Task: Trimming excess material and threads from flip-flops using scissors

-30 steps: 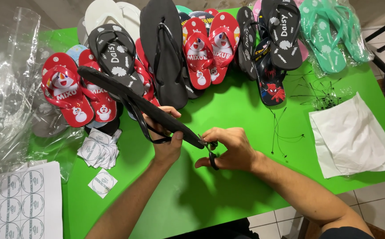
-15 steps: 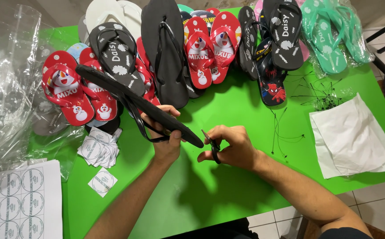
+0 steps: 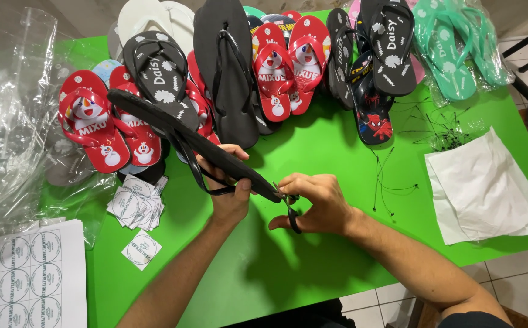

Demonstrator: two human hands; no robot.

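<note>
My left hand (image 3: 226, 193) grips a black flip-flop (image 3: 185, 136) edge-on above the green table (image 3: 312, 261), its straps hanging below the sole. My right hand (image 3: 315, 203) holds small black-handled scissors (image 3: 288, 206), their tips at the heel end of that flip-flop. The two hands are close together near the middle of the table.
Along the far edge lie several flip-flops: red cartoon pairs (image 3: 94, 121), black ones (image 3: 227, 67), a white one (image 3: 145, 18) and teal ones (image 3: 452, 48). Clear plastic bags (image 3: 9, 115) pile at the left, round stickers (image 3: 136, 209) and a sticker sheet (image 3: 24, 279) below them. White paper (image 3: 482, 188) and thin black ties (image 3: 391, 176) lie at the right.
My right hand with the scissors has shifted slightly right and up along the flip-flop's heel end. My left hand keeps its grip almost unmoved.
</note>
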